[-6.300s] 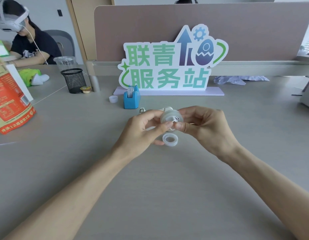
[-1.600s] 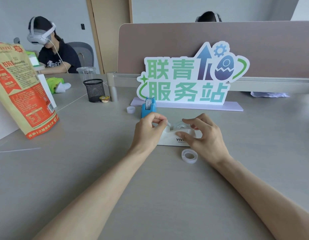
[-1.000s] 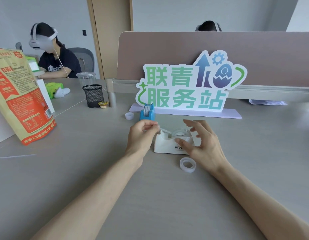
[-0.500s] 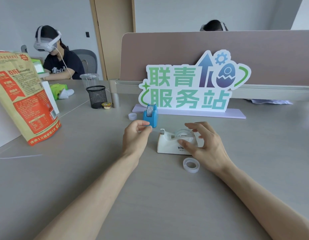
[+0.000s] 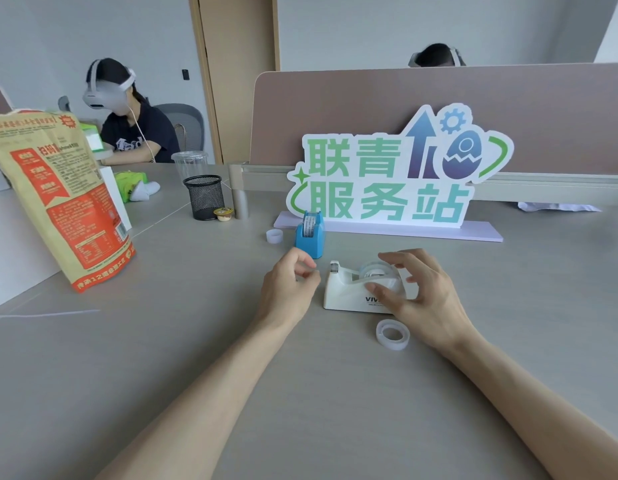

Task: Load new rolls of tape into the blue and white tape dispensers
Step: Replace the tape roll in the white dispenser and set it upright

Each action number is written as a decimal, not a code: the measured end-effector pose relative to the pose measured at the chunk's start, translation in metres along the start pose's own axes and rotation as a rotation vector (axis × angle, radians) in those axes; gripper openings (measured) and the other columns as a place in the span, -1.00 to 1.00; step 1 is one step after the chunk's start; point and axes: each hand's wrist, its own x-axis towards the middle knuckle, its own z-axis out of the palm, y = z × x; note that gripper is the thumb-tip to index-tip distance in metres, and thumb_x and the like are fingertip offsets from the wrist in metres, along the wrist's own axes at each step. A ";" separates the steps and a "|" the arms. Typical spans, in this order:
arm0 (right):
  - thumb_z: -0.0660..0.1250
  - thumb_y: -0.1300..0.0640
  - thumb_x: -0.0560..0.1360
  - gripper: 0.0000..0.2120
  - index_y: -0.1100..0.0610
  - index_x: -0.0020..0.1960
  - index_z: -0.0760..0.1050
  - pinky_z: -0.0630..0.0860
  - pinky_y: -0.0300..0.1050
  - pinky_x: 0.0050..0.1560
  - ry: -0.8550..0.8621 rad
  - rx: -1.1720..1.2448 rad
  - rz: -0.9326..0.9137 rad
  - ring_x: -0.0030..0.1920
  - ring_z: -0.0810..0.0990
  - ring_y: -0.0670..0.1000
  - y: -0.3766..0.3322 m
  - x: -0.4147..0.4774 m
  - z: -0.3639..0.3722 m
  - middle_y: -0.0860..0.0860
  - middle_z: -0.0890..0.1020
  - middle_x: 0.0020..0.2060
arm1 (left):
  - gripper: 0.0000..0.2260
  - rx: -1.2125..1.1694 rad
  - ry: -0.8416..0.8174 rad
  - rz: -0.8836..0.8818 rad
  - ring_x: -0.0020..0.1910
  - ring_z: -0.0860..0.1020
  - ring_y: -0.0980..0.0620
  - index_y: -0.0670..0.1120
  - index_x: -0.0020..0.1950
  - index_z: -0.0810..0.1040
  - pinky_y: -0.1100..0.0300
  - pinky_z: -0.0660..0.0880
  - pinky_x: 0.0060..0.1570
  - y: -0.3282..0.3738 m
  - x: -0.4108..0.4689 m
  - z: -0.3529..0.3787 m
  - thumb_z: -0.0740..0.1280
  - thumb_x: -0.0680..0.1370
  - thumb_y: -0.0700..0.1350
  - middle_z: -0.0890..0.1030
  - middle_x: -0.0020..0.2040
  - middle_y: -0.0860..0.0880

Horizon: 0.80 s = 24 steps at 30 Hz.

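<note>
The white tape dispenser (image 5: 345, 293) stands mid-desk with a clear tape roll (image 5: 372, 270) seated in it. My right hand (image 5: 430, 297) is spread around its right end, thumb against the front face and fingers apart above the roll. My left hand (image 5: 287, 289) is loosely curled just left of the cutter end, apart from the dispenser; I see nothing in it. The blue dispenser (image 5: 310, 241), with a patterned roll in it, stands behind my left hand. A loose clear tape roll (image 5: 392, 334) lies flat in front of the white dispenser.
A small white ring (image 5: 274, 235) lies left of the blue dispenser. A big cut-out sign (image 5: 387, 174) stands behind, before a partition. A tall snack bag (image 5: 58, 202) stands at the left, a mesh pen cup (image 5: 203, 197) further back. A person sits far left.
The roll I held in both hands now sits in the white dispenser. My left hand has drawn back left from the cutter end and curled. My right hand stays at the dispenser.
</note>
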 end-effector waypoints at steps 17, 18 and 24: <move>0.51 0.04 0.39 -0.62 0.02 0.18 0.57 0.49 -0.10 0.11 0.002 0.014 0.015 0.14 0.53 -0.02 -0.001 -0.001 0.000 -0.09 0.57 0.09 | -0.94 0.221 -0.026 0.137 -0.16 0.53 0.06 0.00 -0.09 0.52 0.16 0.45 -0.20 -0.002 -0.004 0.002 0.34 0.48 -0.15 0.60 -0.11 0.05; 0.51 0.03 0.39 -0.62 0.01 0.18 0.57 0.49 -0.11 0.11 0.001 0.014 0.017 0.14 0.53 -0.02 -0.001 -0.001 -0.001 -0.09 0.57 0.09 | -0.93 0.215 -0.014 0.152 -0.12 0.54 0.07 0.00 -0.11 0.53 0.17 0.46 -0.15 -0.003 -0.005 0.002 0.36 0.47 -0.16 0.60 -0.09 0.05; 0.52 0.02 0.38 -0.59 -0.02 0.21 0.55 0.47 -0.15 0.12 -0.008 0.042 0.051 0.15 0.52 -0.09 -0.003 0.000 -0.001 -0.12 0.56 0.11 | -0.89 0.169 0.031 0.155 -0.29 0.47 0.16 0.01 -0.17 0.62 0.22 0.36 -0.26 -0.002 -0.012 -0.001 0.33 0.46 -0.18 0.59 -0.09 0.14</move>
